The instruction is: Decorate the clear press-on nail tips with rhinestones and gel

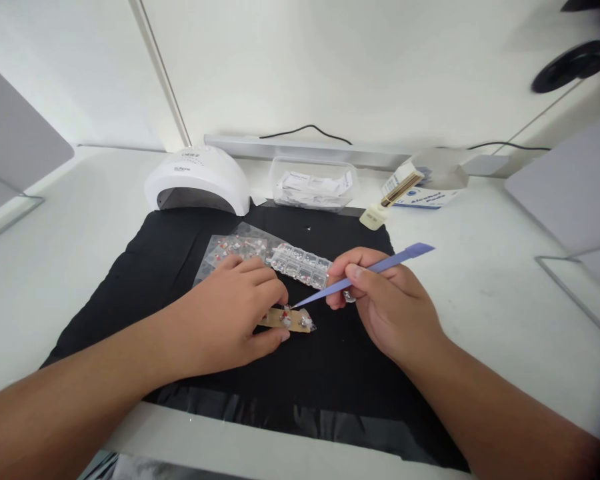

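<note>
My left hand (240,313) is closed over a flat tan strip (296,320), fingers along its far edge and thumb along its near one. Small red, white and clear decorated pieces, which look like press-on nails (286,316), sit on the strip. A slim purple pointed tool (350,283) rests in my right hand (380,293) in a pen grip. Its tip is at the middle piece on the strip; whether it touches cannot be made out. Just beyond lies a clear compartment case (301,263) of tiny decorations. Clear sheets with red and white stickers (230,247) lie partly behind my left hand.
A black mat (180,373) covers the white table's middle. Along its far side stand a white nail lamp (200,177), a clear plastic box of packets (313,183), a small bottle (373,217) and an alcohol pads box (430,193). Black cables run along the wall.
</note>
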`<action>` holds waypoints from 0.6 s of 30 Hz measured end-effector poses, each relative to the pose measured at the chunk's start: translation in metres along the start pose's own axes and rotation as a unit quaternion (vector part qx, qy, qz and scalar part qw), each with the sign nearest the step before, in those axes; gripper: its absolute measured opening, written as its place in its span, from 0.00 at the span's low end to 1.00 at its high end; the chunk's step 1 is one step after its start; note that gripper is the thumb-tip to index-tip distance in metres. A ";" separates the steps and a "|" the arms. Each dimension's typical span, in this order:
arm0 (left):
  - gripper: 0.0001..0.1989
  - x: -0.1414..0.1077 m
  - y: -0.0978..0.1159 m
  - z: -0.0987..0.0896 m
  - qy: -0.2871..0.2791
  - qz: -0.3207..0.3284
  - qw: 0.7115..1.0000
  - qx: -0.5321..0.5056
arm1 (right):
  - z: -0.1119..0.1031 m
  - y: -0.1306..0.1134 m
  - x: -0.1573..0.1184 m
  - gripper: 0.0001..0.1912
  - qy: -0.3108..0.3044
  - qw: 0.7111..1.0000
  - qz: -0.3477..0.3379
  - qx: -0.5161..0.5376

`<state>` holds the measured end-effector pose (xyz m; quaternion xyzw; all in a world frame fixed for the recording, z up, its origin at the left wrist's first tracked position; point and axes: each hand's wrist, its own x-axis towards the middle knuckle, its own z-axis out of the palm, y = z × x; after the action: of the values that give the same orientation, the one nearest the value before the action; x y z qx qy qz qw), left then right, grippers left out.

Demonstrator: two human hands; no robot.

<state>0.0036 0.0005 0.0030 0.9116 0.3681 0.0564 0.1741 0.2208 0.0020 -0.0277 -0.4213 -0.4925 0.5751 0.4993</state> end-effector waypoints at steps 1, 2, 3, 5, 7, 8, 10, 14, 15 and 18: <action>0.07 0.000 0.000 0.000 -0.001 -0.002 1.000 -0.001 | 0.000 0.000 0.000 0.07 -0.001 1.000 0.000 0.004; 0.06 0.001 0.000 0.000 -0.002 -0.003 1.000 -0.001 | 0.000 0.001 0.000 0.07 -0.001 1.000 0.001 0.007; 0.06 0.001 0.000 0.000 -0.003 -0.003 1.000 -0.002 | -0.001 0.001 0.000 0.07 -0.002 1.000 0.001 0.010; 0.05 0.001 0.000 0.000 -0.002 0.000 1.000 -0.005 | -0.001 0.000 -0.001 0.07 -0.005 1.000 0.005 0.011; 0.05 0.001 0.000 0.000 -0.001 0.001 1.000 -0.008 | -0.001 -0.001 0.000 0.07 -0.006 1.000 0.009 0.009; 0.05 0.001 0.000 0.000 0.000 0.001 1.000 -0.009 | 0.000 -0.001 0.000 0.07 -0.006 1.000 0.011 0.008; 0.05 0.002 -0.001 0.001 0.000 0.002 1.000 -0.009 | 0.000 -0.002 0.000 0.07 -0.005 1.000 0.015 0.002; 0.06 0.002 -0.001 0.001 -0.002 0.004 1.000 -0.006 | -0.001 -0.003 0.000 0.07 -0.002 1.000 0.019 -0.012; 0.06 0.002 -0.001 0.001 -0.002 0.004 1.000 -0.005 | -0.001 -0.003 0.000 0.07 -0.003 1.000 0.019 -0.013; 0.06 0.001 -0.002 0.001 -0.001 0.004 1.000 -0.003 | -0.001 -0.002 0.000 0.06 -0.003 1.000 0.018 -0.009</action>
<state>0.0037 0.0023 0.0016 0.9126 0.3643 0.0568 0.1768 0.2226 0.0023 -0.0259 -0.4325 -0.4913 0.5811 0.4837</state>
